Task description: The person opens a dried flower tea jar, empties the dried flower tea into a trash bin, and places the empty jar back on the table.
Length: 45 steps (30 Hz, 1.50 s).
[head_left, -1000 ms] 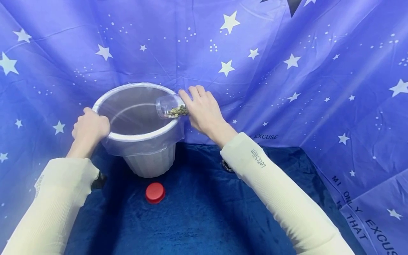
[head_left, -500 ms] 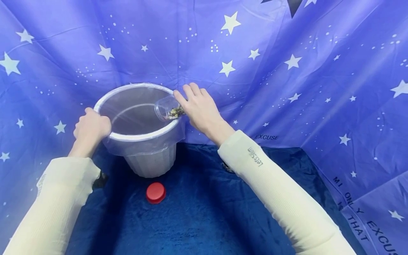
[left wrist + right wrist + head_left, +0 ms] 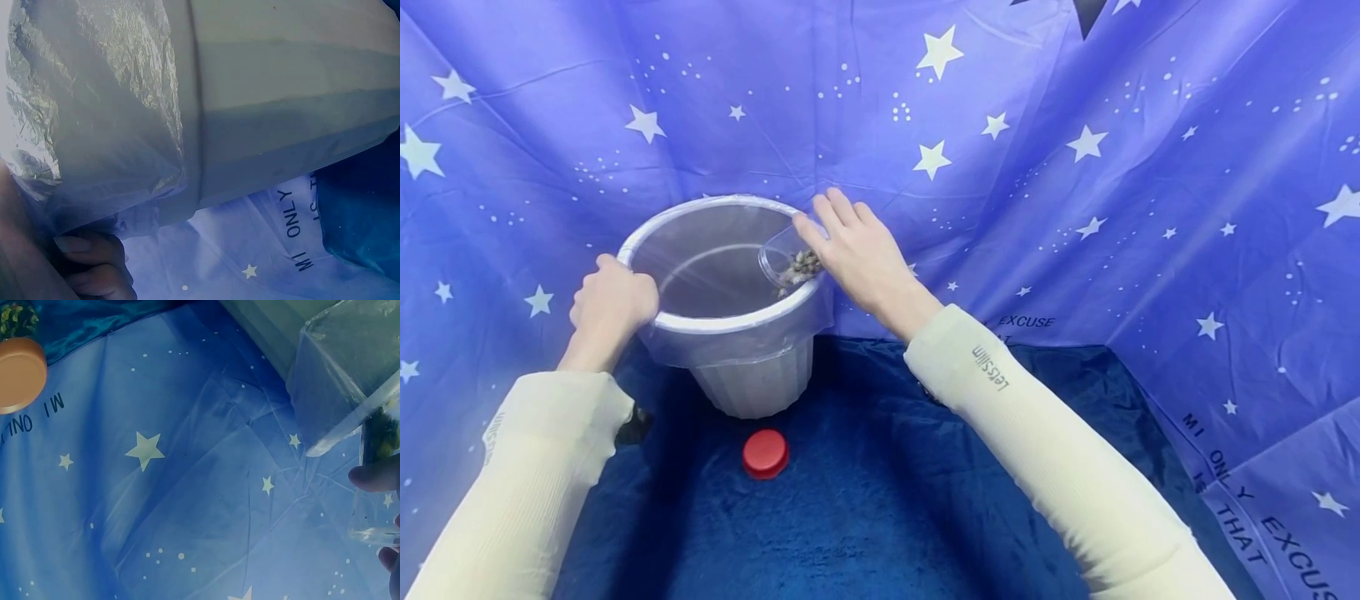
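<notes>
Wears a pale left sleeve (image 3: 550,442) and a pale right sleeve (image 3: 1037,450), reaching forward over dark blue cloth (image 3: 850,517). Has a red cap (image 3: 765,454) on that cloth, just in front of a white ribbed bin (image 3: 756,379). Grips the near-left rim (image 3: 737,322) with the left hand (image 3: 615,292), fingers curled at the edge, against the clear plastic liner (image 3: 730,346) folded down outside. Across the opening, holds a clear jar (image 3: 784,246) in the right hand (image 3: 861,254), thumb and fingers closed round the sides. Tilts it nearly flat, long axis running leftward and slightly down from the palm, mouth over the bin's inside; cannot tell whether touching the rim. Inside, shows small greenish-brown pieces (image 3: 803,265) along the lower wall, near the mouth. Thus has the opening directly left of the right fingers, in line with the jar. In the right wrist view, also includes a second jar (image 3: 19,324) with an orange-looking lid (image 3: 22,375), well apart from the bin. Farthest off, ends at a violet-blue backdrop (image 3: 1000,200) with pale stars (image 3: 932,160).
</notes>
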Tool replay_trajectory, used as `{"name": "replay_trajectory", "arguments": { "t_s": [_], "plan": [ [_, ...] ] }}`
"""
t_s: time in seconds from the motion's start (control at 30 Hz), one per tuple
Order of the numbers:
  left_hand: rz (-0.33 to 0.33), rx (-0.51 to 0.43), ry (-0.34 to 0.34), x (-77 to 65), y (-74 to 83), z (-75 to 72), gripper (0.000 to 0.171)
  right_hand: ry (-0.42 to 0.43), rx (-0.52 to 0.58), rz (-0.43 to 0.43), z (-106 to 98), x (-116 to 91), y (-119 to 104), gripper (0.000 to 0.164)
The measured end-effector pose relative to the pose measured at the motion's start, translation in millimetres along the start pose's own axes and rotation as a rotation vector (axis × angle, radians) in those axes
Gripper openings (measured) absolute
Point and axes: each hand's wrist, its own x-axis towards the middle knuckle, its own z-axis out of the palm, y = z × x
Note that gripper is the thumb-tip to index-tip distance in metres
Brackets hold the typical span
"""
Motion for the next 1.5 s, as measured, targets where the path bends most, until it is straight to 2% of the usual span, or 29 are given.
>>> {"name": "replay_trajectory", "arguments": {
  "t_s": [0.33, 0.53, 0.73, 0.97, 1.2, 1.33, 1.5],
  "plan": [
    [0.006, -0.001, 0.003, 2.6, -1.8, 0.4, 0.068, -0.022, 0.033, 0.033, 2.3, -3.3, 0.0, 0.057],
    [0.006, -0.007, 0.001, 3.9, -2.6, 0.9, 0.068, -0.009, 0.052, 0.063, 4.3, -5.9, 0.9, 0.052],
    [0.006, -0.008, 0.003, 4.5, -2.7, 1.1, 0.068, -0.052, 0.043, 0.102, 6.1, -8.8, 2.5, 0.063],
    [0.005, -0.010, 0.009, 3.9, -2.4, 1.0, 0.067, -0.075, 0.024, 0.146, 6.8, -9.4, 4.1, 0.057],
    [0.009, -0.010, 0.008, 4.1, -3.2, 1.1, 0.067, -0.147, 0.005, 0.167, 7.2, -9.1, 4.6, 0.055],
    [0.011, -0.008, 0.012, 4.7, -3.4, 1.6, 0.067, -0.172, 0.034, 0.179, 6.8, -10.3, 6.4, 0.062],
    [0.013, -0.010, 0.019, 5.5, -3.6, 2.0, 0.066, -0.139, 0.108, 0.163, 7.0, -11.1, 9.3, 0.068]
  ]
}}
